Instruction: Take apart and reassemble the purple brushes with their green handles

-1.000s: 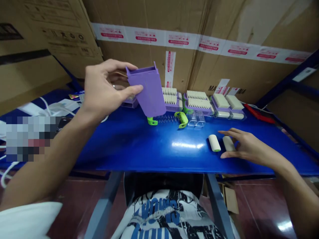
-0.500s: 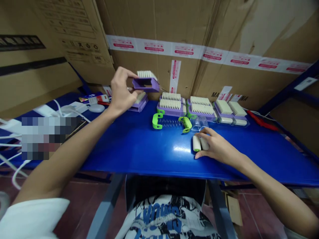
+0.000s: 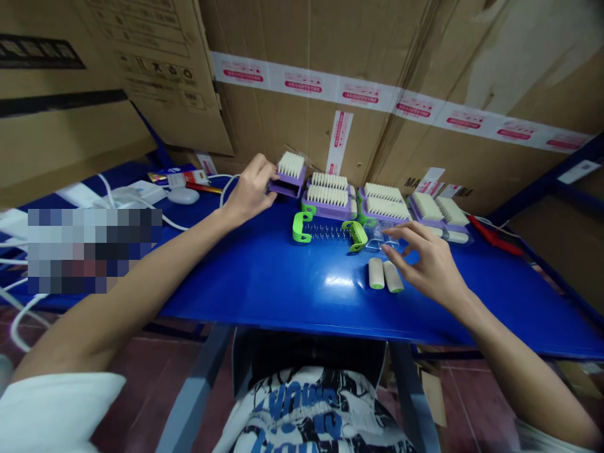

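The purple brush block [image 3: 289, 175], bristles up, is held at the left end of a row of like units along the back of the blue table [image 3: 264, 277], just in front of the cardboard cartons [image 3: 330, 69]. It is gripped at its near end by the left hand [image 3: 250, 192], thumb and fingers closed on the purple base. Whether its underside already rests on the table cannot be told.

Three further purple brush sets [image 3: 325, 196] [image 3: 383, 204] [image 3: 436, 211] stand in the row to the right, close together, so the placing of brush units appears largely done; the held block would be the fourth in line.

The remaining parts lie loose nearer the front edge. A green-ended spring piece [image 3: 329, 230] lies just in front of the second set. Clear plastic pieces [image 3: 377, 234] lie beside its right end. Two white rollers [image 3: 384, 275] lie side by side, touching or nearly so, in front of these. None of these parts is seen fitted to a unit, so that work is judged as left.

The right hand [image 3: 431, 264] is spread, with nothing grasped; its fingertips hover over the clear pieces, and the rollers lie just beside its palm.

White cables [image 3: 141, 207] and small packets [image 3: 186, 179] lie at the far left of the table.
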### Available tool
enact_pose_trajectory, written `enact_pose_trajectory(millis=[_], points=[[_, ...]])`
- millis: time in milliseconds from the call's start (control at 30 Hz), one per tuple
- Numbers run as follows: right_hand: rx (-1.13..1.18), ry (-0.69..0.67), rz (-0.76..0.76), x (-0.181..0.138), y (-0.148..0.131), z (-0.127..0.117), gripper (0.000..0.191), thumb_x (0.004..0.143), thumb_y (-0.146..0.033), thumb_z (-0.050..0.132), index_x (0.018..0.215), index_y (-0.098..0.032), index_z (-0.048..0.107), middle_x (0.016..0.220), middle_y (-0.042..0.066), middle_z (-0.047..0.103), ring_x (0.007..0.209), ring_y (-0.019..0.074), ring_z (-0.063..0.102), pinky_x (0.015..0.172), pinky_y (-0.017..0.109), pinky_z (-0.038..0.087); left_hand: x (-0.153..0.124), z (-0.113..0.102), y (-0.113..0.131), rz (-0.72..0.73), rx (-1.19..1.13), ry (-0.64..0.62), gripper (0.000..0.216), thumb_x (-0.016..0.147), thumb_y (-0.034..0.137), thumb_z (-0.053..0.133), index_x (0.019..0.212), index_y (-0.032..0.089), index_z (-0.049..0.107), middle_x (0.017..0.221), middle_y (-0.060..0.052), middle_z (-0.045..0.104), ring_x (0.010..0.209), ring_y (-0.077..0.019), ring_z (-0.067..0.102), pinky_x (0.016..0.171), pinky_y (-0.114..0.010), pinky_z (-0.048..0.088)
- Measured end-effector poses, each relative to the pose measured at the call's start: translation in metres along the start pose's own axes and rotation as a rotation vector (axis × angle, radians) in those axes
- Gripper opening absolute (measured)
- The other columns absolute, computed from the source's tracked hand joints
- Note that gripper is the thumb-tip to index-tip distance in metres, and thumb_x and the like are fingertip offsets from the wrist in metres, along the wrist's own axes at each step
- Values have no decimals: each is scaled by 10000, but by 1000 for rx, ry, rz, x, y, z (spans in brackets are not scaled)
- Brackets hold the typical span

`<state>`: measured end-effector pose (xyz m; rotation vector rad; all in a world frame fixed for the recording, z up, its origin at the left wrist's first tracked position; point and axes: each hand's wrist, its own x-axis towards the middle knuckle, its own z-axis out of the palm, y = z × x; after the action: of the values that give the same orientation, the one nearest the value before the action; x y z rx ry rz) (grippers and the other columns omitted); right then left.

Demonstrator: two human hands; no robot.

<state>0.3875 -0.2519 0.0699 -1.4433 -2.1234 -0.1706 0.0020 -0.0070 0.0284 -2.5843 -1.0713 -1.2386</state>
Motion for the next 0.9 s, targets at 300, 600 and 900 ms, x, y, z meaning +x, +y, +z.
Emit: enact_pose_trajectory(millis=[300, 600, 900], points=[[175, 139, -4, 3, 9, 24, 203, 1091, -306, 638, 971, -234, 785, 1008, 93, 832, 825, 232, 771, 718, 395, 647, -10, 7, 7, 98, 243, -262, 254, 911, 13, 567, 1047, 207, 658, 1281, -226, 707, 1296, -449, 692, 966, -615, 644], [161, 86, -69, -6, 14, 19, 201, 1099, -241, 599, 984, -230, 763, 998, 88, 834, 868, 247, 790, 759, 398, 632, -12, -3, -19, 48, 194, -300, 596, 829, 470, 978, 1305, 239, 706, 1509, -218, 659, 1476, -506, 557, 1234, -692, 510], [125, 100, -17, -6, 17, 19, 201, 1104, -282, 626, 984, -234, 781, 949, 66, 815, 749, 204, 733, 692, 364, 582, -25, 7, -56, -213, -24, -196, 1077, 781, 545, 1036, 1650, 151, 536, 1713, -279, 545, 1589, -459, 555, 1344, -683, 452]])
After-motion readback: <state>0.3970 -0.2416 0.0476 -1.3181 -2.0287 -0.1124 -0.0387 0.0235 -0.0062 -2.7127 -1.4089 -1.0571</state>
